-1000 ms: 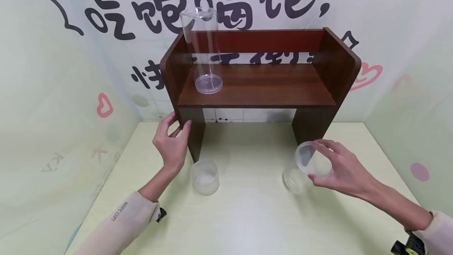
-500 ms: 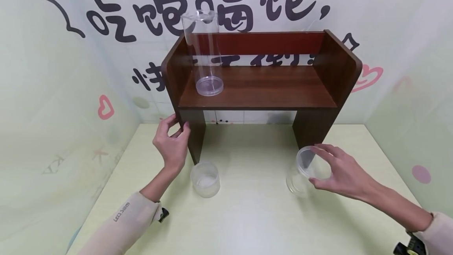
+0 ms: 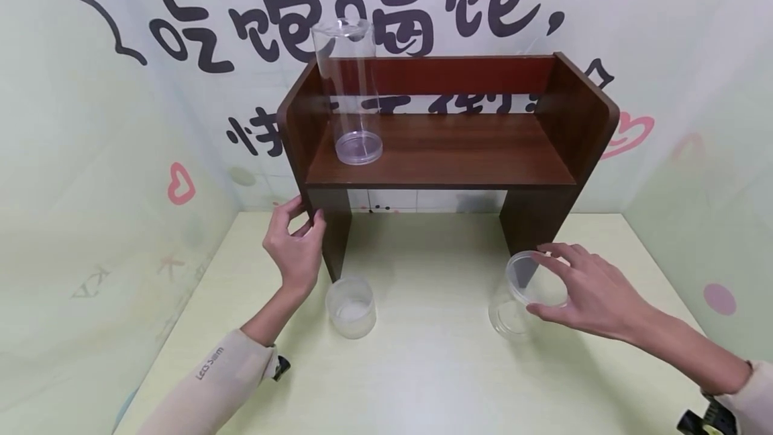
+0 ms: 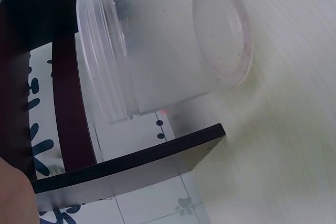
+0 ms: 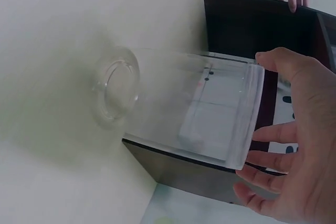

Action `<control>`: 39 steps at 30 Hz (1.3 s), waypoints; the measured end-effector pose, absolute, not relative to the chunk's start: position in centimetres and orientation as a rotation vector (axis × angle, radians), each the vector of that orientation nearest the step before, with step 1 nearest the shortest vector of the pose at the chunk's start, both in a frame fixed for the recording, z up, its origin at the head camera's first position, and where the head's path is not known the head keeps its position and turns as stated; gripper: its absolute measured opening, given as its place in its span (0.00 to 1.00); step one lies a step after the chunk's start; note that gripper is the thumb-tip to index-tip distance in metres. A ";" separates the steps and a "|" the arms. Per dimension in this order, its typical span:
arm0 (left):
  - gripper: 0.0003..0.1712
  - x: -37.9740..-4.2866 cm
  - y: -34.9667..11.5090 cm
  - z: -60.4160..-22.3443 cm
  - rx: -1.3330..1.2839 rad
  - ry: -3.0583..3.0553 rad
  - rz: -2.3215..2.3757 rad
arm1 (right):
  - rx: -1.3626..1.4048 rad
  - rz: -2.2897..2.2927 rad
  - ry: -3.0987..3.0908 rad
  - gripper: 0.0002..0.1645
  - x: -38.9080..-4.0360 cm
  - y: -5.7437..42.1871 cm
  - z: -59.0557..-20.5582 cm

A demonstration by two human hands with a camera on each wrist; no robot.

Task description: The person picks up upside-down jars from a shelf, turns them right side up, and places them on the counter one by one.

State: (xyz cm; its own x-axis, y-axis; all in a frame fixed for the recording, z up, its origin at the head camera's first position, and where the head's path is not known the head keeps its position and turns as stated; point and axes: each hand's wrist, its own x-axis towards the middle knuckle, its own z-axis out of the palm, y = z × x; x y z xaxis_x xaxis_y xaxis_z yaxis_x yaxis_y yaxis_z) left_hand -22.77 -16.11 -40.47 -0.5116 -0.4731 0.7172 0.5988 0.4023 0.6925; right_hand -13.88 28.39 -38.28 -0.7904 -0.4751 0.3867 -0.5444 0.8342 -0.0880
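Note:
My left hand (image 3: 293, 247) grips the left side panel (image 3: 333, 237) of a dark brown wooden desk shelf (image 3: 447, 153), its thumb on the near side and fingers behind. In front of that panel stands a frosted plastic jar (image 4: 163, 45), upright on the table. On the right, the spread thumb and fingers of my right hand (image 5: 310, 140) hold the rim of a clear jar (image 5: 178, 103) near its top. The jar stands upright on the table, close to the shelf's right side panel (image 3: 528, 220). A tall clear cylinder (image 3: 356, 113) stands on the shelf board, at its left end.
The shelf stands on a pale table (image 3: 417, 368), with an open space beneath its board. Printed walls (image 3: 199, 113) with large black characters and pink hearts close in the back and sides.
The clear jar's base has shifted slightly right and now stands straighter, with my right hand staying at its rim. My left hand keeps its place. The head view has tilted a little.

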 end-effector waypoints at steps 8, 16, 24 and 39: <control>0.18 -22.7 -15.9 -40.4 -0.086 -1.666 -1.302 | 0.830 0.393 -2.580 0.45 -13.4 27.0 -35.4; 0.18 -22.7 -16.0 -40.5 -0.115 -1.651 -1.334 | 0.936 0.583 -2.409 0.47 -14.2 24.9 -32.0; 0.18 -22.5 -16.2 -40.5 -0.144 -1.661 -1.312 | 0.933 0.837 -2.353 0.50 -15.5 21.9 -28.9; 0.18 -22.4 -16.1 -40.3 -0.120 -1.646 -1.339 | 0.849 1.048 -2.277 0.47 -19.6 15.6 -24.9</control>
State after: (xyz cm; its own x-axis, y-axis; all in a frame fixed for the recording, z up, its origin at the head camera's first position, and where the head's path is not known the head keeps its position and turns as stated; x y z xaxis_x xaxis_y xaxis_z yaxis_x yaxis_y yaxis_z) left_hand -22.41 -16.08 -40.27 -0.5221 -0.4687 0.7126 0.6024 0.3889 0.6971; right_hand -19.58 15.63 -24.90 -0.6865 -0.3305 0.6477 -0.7069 0.5121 -0.4879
